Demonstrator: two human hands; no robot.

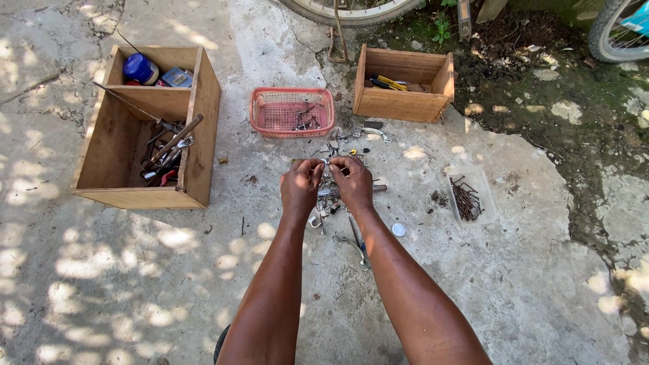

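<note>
I look down on a cracked concrete floor (pixel 527 284) dappled with shade. The biggest thing is the large wooden crate (pixel 145 125) at far left, on its side, with long tools spilling inside. Ahead to the right sits a smaller wooden box (pixel 403 84), and between the two a pink plastic basket (pixel 292 111). To the right a clear tray of rusty nails (pixel 466 197) lies well apart from my hands. Below my hands spreads a scatter of small metal tools and parts (pixel 338 196), with pliers (pixel 358 240) nearest me. My left hand (pixel 301 186) and right hand (pixel 353 182) meet fingertip to fingertip, each grip pinched together on a small metal piece (pixel 327 161) held between them, just above the scatter. I cannot tell what it is.
</note>
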